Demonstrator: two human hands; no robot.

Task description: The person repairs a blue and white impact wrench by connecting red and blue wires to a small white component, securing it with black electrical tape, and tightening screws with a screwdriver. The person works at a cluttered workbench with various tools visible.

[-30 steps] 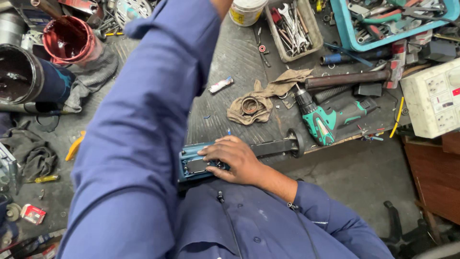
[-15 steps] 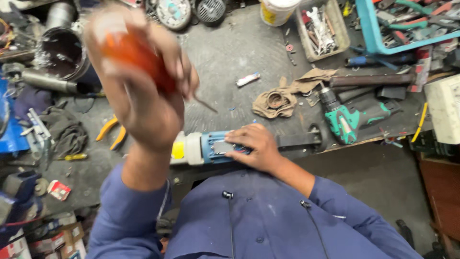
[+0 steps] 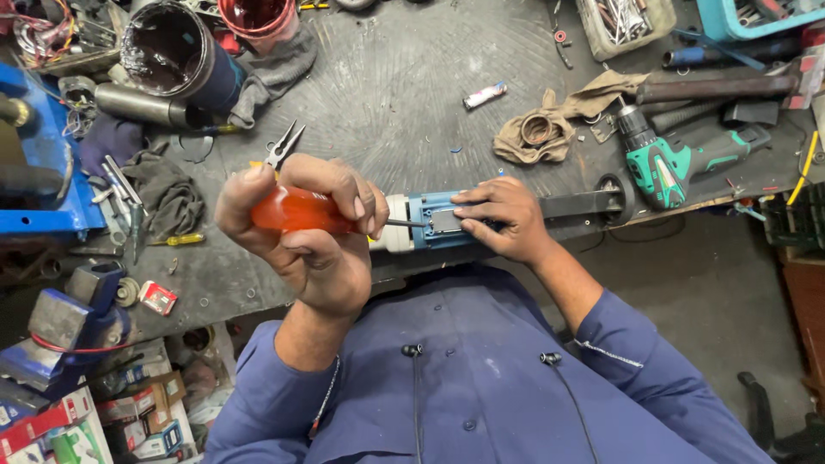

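On my feed I see a green cordless drill (image 3: 683, 163) at the bench's right edge, a tan rag (image 3: 550, 129) beside it, pliers (image 3: 282, 148) near the middle, a dark paint can (image 3: 172, 51) upper left, and a blue vise (image 3: 69, 314) lower left
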